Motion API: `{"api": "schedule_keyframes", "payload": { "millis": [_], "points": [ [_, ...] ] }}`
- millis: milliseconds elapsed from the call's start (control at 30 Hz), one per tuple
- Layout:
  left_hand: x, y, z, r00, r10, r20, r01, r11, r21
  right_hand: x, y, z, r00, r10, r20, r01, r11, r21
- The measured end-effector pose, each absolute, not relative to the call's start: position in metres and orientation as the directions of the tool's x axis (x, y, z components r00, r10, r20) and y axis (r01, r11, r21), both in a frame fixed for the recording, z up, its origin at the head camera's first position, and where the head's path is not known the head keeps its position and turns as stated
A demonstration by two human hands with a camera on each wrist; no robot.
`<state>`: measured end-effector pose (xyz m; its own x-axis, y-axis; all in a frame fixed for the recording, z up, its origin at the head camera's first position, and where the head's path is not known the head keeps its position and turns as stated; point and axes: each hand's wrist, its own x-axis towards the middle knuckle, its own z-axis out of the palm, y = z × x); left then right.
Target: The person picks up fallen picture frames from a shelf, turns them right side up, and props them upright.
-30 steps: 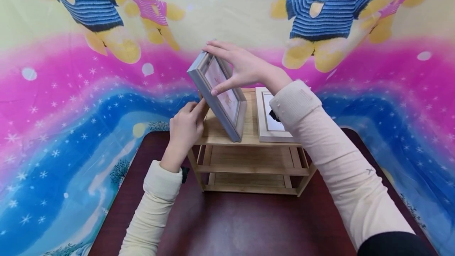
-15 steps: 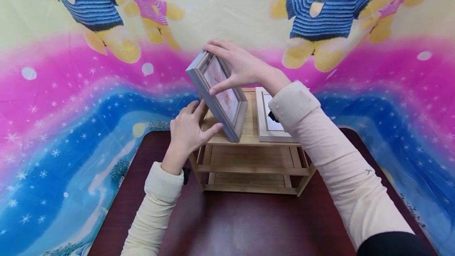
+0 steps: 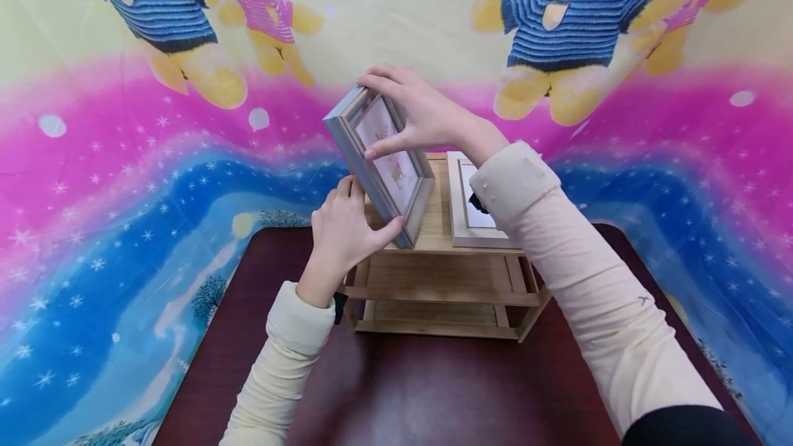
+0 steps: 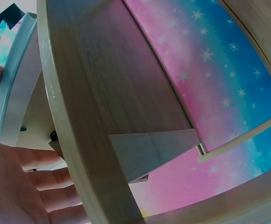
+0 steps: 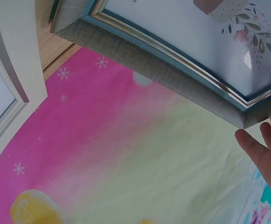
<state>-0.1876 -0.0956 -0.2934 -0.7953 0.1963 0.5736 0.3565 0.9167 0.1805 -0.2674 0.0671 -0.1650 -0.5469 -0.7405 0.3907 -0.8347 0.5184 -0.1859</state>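
Note:
A grey-silver picture frame (image 3: pixel 401 177) stands tilted on the top of a small wooden shelf rack (image 3: pixel 436 274), its picture turned to the right. My right hand (image 3: pixel 427 112) grips its upper part, fingers over the top edge and thumb on the near side. Lower down, my left hand (image 3: pixel 342 226) holds the same frame, thumb on the near edge and fingers reaching behind, partly hidden. In the left wrist view, the thumb meets the light-blue rim of the frame (image 4: pixel 15 84). The right wrist view shows the fingers (image 5: pixel 254 145) at a corner of the frame.
A second, whitish picture frame (image 3: pixel 460 208) lies on the rack top at the right, partly covered by my right sleeve. The rack stands on a dark red table (image 3: pixel 427 391). Behind hangs a cloth backdrop (image 3: pixel 396 12) printed with bears.
My left thumb has spread out and come round to the frame's lower near edge, and the left hand has shifted right. The right hand keeps its hold; the frame has barely moved.

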Motion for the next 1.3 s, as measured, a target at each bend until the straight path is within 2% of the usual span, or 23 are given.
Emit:
{"api": "schedule_keyframes", "payload": {
  "millis": [100, 300, 400, 733, 1000, 1300],
  "points": [
    [-0.189, -0.097, -0.294, -0.793, 0.194, 0.578, 0.378, 0.901, 0.216, -0.270, 0.070, -0.165, -0.560, -0.730, 0.391, -0.828, 0.509, -0.235],
    [-0.192, -0.099, -0.294, -0.799, 0.200, 0.567, 0.402, 0.879, 0.257, -0.275, 0.075, -0.164, -0.657, -0.684, 0.317, -0.746, 0.529, -0.405],
    [-0.193, -0.099, -0.294, -0.802, 0.202, 0.562, 0.406, 0.874, 0.265, -0.277, 0.076, -0.163, -0.675, -0.677, 0.295, -0.722, 0.520, -0.457],
    [-0.196, -0.102, -0.293, -0.805, 0.213, 0.553, 0.422, 0.862, 0.281, -0.285, 0.076, -0.158, -0.672, -0.680, 0.293, -0.715, 0.495, -0.494],
    [-0.198, -0.104, -0.296, -0.808, 0.223, 0.545, 0.435, 0.850, 0.297, -0.287, 0.077, -0.156, -0.738, -0.633, 0.232, -0.650, 0.577, -0.494],
    [-0.200, -0.111, -0.294, -0.813, 0.238, 0.532, 0.443, 0.845, 0.299, -0.291, 0.080, -0.160, -0.741, -0.631, 0.228, -0.647, 0.583, -0.491]
  ]
}}
